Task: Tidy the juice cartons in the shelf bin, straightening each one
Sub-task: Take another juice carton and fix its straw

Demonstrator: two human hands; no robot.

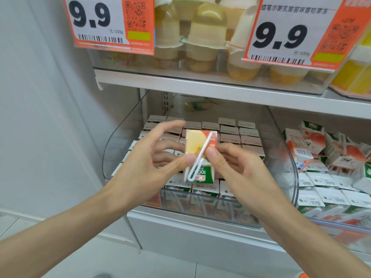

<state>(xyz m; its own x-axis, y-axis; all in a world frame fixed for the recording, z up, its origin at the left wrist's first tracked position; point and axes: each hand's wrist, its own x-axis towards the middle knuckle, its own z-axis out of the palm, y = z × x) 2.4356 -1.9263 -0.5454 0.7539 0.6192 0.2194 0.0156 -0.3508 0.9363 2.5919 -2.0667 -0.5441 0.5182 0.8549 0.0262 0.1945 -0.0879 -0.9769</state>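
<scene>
A white shelf unit (200,85) stands against a plain grey-white wall (40,97) (pale floor (160,265) below).

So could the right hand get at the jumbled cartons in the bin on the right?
Probably, but not yet: the right hand pinches the held carton along with the left hand. The jumbled cartons lie in an open bin just beside it, with only a clear wall between.
</scene>
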